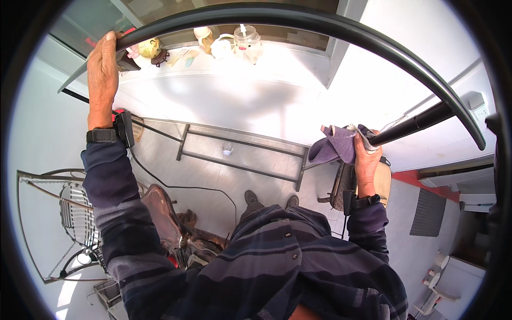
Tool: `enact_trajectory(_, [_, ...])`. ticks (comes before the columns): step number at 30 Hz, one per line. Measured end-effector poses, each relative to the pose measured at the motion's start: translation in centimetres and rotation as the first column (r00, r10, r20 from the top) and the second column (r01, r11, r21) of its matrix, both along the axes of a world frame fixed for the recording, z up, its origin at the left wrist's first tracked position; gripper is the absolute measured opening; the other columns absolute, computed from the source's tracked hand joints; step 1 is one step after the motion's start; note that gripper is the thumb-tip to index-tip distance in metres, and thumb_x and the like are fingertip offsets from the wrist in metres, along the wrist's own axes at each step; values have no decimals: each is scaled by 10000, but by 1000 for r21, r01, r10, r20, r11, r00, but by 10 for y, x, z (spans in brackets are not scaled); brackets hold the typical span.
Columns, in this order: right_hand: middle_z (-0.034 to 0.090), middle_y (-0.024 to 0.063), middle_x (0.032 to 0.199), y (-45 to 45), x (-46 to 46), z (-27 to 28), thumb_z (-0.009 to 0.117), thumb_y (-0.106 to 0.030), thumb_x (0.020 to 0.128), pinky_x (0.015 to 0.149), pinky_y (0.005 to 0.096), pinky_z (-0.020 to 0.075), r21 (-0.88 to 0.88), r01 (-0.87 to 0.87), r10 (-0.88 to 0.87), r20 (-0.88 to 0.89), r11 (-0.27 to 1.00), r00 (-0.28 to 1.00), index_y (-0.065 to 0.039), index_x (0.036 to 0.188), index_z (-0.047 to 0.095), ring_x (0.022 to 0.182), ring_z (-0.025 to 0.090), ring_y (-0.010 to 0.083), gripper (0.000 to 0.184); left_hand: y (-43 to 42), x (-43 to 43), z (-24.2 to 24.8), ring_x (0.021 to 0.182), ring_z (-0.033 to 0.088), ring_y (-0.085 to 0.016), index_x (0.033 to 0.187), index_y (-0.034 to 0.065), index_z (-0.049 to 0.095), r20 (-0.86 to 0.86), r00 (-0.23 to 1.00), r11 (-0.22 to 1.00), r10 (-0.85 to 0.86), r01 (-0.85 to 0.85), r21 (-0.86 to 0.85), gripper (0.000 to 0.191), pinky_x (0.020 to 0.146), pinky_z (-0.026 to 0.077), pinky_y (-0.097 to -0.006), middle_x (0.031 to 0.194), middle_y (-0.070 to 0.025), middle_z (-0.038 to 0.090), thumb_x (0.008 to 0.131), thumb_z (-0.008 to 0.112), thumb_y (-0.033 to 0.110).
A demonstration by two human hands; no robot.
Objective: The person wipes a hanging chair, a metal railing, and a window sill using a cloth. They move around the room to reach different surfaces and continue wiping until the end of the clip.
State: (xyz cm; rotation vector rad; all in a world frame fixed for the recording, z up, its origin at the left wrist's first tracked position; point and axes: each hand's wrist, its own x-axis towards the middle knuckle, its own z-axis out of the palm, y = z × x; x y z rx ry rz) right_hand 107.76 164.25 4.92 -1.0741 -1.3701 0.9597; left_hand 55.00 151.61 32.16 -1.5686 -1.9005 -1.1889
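A black metal frame with a long curved top bar (288,16) arches across the upper view. My left hand (103,72) grips the bar's left part, thumb on top. On the right, my right hand (366,160) holds a purple cloth (336,146) wrapped around a black round post (416,125) of the frame. The cloth hides part of the post and some of my fingers. Two parallel dark rails (244,166) with crosspieces lie low, near the floor, between my arms.
A windowsill ahead holds a clear jar (247,42), a bottle (204,40) and a small globe (149,48). A cable (180,187) crosses the tiled floor. A hanging chair (76,212) stands left, brown seating (162,216) beside me, and a brown bag (340,188) right.
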Motion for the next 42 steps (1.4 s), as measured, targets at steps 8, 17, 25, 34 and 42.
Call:
enact_trajectory(8, [698, 39, 1049, -12, -13, -56, 791, -94, 913, 884, 270, 513, -36, 162, -160, 54, 986, 986, 29, 1170, 651, 966, 630, 111, 318, -28, -160, 4, 1068, 593, -242, 1139, -36, 705, 109, 981, 984, 162, -152, -95, 682, 1032, 412, -332, 1082, -142, 682, 1074, 419, 580])
enact_trajectory(17, [728, 66, 1052, -21, 9, -177, 826, -124, 862, 857, 328, 539, -396, 228, -39, 432, 889, 901, 28, 1139, 699, 951, 667, 163, 341, -37, -266, -6, 992, 575, -205, 1054, -57, 672, 36, 973, 973, 230, -230, 9, 651, 993, 420, -305, 980, -114, 656, 1080, 419, 543])
enact_trajectory(25, [743, 92, 953, -75, -33, -209, 760, -146, 893, 778, 347, 542, -906, -11, 493, 220, 423, 841, 76, 1059, 745, 833, 684, 184, 277, -31, -279, -21, 974, 618, -184, 1041, -37, 715, -22, 979, 969, 201, -195, 151, 517, 950, 444, -295, 975, -84, 706, 1066, 439, 399])
enact_trajectory(34, [719, 89, 1059, 61, -170, -32, 691, -242, 980, 831, 296, 531, -438, -221, 251, 10, 871, 968, 46, 1205, 675, 919, 664, 146, 365, -34, -260, -26, 933, 603, -174, 992, -29, 720, 61, 986, 954, 158, -168, 250, 476, 927, 440, -283, 942, -78, 692, 1051, 391, 309])
enact_trajectory(42, [729, 166, 1138, 198, -258, -1, 688, -268, 999, 940, 384, 513, 348, 274, -368, 241, 897, 898, -66, 1335, 623, 1058, 677, 328, 398, -42, -224, -23, 840, 522, -177, 875, -6, 629, 165, 963, 941, 214, -249, 230, 422, 820, 416, -276, 888, -50, 612, 1016, 333, 259])
